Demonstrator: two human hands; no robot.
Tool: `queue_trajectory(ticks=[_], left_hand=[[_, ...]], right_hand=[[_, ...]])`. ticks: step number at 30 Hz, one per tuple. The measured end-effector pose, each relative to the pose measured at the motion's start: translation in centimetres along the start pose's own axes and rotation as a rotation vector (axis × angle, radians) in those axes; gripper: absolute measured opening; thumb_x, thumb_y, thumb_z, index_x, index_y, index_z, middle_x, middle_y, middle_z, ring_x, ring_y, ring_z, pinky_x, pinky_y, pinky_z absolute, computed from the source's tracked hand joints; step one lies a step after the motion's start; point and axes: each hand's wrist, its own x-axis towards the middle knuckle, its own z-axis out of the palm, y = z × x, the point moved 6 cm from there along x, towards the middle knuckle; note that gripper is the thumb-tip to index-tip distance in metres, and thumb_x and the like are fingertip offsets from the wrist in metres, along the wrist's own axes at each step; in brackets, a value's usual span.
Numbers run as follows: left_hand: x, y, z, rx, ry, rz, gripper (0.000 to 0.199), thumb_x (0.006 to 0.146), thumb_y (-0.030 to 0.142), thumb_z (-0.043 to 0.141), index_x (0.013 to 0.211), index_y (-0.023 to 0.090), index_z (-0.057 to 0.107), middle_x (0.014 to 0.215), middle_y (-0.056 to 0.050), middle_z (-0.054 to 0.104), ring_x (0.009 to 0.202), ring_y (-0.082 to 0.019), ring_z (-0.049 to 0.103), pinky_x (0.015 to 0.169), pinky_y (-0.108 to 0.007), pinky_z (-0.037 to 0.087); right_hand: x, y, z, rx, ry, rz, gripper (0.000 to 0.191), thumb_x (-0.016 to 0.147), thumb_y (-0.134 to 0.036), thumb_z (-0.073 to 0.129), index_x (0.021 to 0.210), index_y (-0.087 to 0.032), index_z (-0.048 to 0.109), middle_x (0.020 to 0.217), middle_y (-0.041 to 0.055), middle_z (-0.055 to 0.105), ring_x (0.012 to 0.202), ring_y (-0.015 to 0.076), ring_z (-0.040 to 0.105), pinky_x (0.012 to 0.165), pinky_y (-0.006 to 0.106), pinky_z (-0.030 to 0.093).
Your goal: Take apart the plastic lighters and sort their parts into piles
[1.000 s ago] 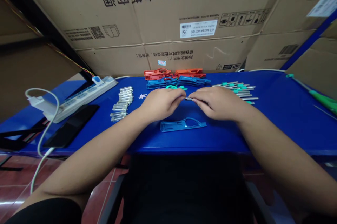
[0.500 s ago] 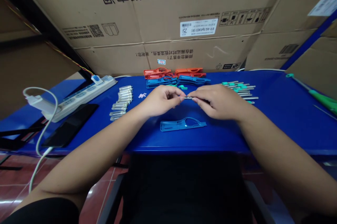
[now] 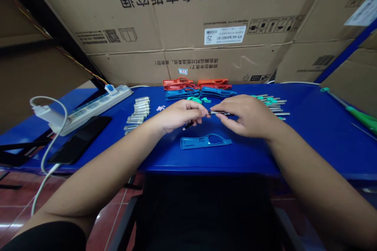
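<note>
Matt, creased brown cardboard point(image 3: 173, 15) spans twelve o'clock, bearing a smooth paper label point(image 3: 225, 35) at one. The blue tabletop point(image 3: 318, 137) is smooth with a soft sheen. The slim piece point(image 3: 217, 112) at centre looks metallic. Near five, the blue shell point(image 3: 193, 143) is smooth moulded plastic. At three, the rods point(image 3: 275, 107) shine like metal; at nine, the tubes point(image 3: 141, 109) look clear and glossy. The sleeve point(image 3: 50, 237) at eight is matt black cloth; tiles point(image 3: 118, 200) at seven gleam.

Two hands point(image 3: 180, 116); one lone blue shell point(image 3: 194, 143); one phone point(image 3: 79, 141)
</note>
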Motion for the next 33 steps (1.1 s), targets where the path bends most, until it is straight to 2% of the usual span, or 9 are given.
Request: queue_trajectory(ticks=[5,10,14,18,22,25,33], left_hand=[[0.1,-0.3,0.0,-0.027,-0.011,0.012,0.016,0.084,0.032,0.068,0.083,0.017,0.073,0.065,0.0,0.064,0.054,-0.009,0.054,0.051,-0.022,0.041],[0.0,0.3,-0.1,0.09,0.024,0.111,0.017,0.08,0.033,0.074,0.086,0.017,0.073,0.069,0.001,0.065,0.057,-0.008,0.053,0.053,-0.021,0.04],[-0.4,1.3,-0.1,0.209,0.083,0.254,0.022,0.082,0.036,0.073,0.09,0.016,0.073,0.069,0.001,0.066,0.058,-0.009,0.054,0.055,-0.023,0.042],[-1.2,2.6,0.0,0.446,0.182,0.428,0.021,0.086,0.036,0.071,0.089,0.015,0.074,0.075,-0.002,0.071,0.065,-0.012,0.061,0.061,-0.024,0.047],[-1.6,3.4,0.1,0.549,0.227,0.51,0.018,0.086,0.034,0.072,0.087,0.017,0.076,0.08,-0.004,0.074,0.073,-0.014,0.066,0.066,-0.025,0.05],[-1.6,3.5,0.1,0.521,0.201,0.496,0.014,0.083,0.031,0.075,0.084,0.017,0.078,0.078,-0.004,0.075,0.072,-0.014,0.066,0.067,-0.025,0.05],[-0.9,1.8,-0.1,0.26,0.095,0.295,0.016,0.077,0.031,0.079,0.083,0.016,0.079,0.078,-0.004,0.075,0.07,-0.014,0.065,0.069,-0.027,0.052]], right_hand=[[0.1,0.0,-0.1,-0.007,0.026,0.003,0.026,0.093,-0.028,0.052,0.112,-0.022,0.07,0.105,0.0042,0.077,0.091,0.0224,0.07,0.083,0.037,0.049],[0.0,0.1,-0.4,0.012,0.067,0.03,0.016,0.09,-0.028,0.055,0.098,-0.02,0.067,0.094,0.0055,0.075,0.086,0.0228,0.068,0.08,0.037,0.048],[0.0,0.0,-0.8,0.034,0.095,0.01,0.011,0.09,-0.025,0.055,0.094,-0.02,0.064,0.093,0.0058,0.073,0.085,0.022,0.067,0.078,0.036,0.048],[0.0,-0.1,-1.0,0.026,0.107,-0.004,0.009,0.091,-0.023,0.055,0.092,-0.02,0.064,0.091,0.0062,0.073,0.085,0.022,0.066,0.079,0.036,0.047],[0.0,-0.5,-1.0,0.002,0.138,-0.069,0.01,0.093,-0.023,0.054,0.092,-0.02,0.064,0.091,0.006,0.073,0.085,0.0215,0.066,0.078,0.036,0.046],[-0.1,-1.1,-0.9,-0.046,0.156,-0.151,0.014,0.096,-0.023,0.053,0.089,-0.019,0.064,0.089,0.0065,0.072,0.081,0.0211,0.064,0.073,0.035,0.044],[-0.2,-1.6,-0.8,-0.056,0.186,-0.231,0.015,0.097,-0.021,0.052,0.088,-0.019,0.064,0.089,0.007,0.072,0.08,0.0198,0.063,0.072,0.034,0.042]])
